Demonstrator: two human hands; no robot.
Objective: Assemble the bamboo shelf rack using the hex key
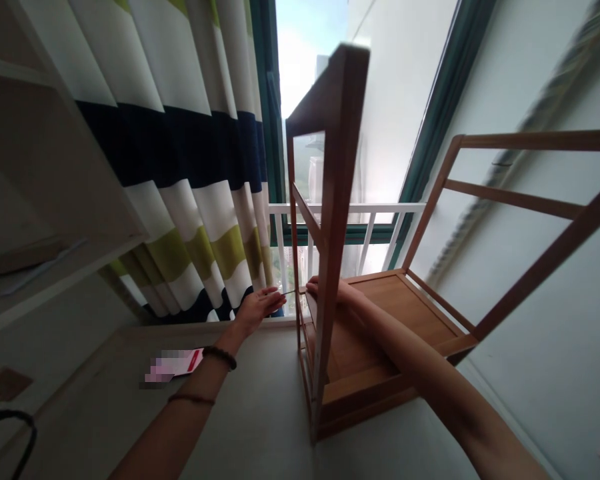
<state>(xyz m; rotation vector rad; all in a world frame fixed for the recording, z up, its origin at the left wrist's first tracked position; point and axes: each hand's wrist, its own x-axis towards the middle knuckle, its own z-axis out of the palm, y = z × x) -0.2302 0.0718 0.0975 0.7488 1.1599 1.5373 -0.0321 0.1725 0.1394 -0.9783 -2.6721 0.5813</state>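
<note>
My left hand (260, 308) is closed in a pinch on a thin metal rod (289, 292), perhaps an Allen key. The rod points right, its tip close to the edge of a brown wooden rack (336, 167). From the other side, my right hand (314, 285) reaches through the rack, fingers bent together by the same spot. An upright post hides part of that hand, and what its fingertips hold is too small to make out. The rack has a wooden panel (410, 307) low down and an open side frame (520, 193) at right.
A striped curtain (180, 147) hangs at left beside a window with a white railing (360, 209). A pale shelf unit (80, 167) stands at far left. On the floor (260, 413) lie a pink-and-white flat item (180, 363) and a dark curved object (30, 427).
</note>
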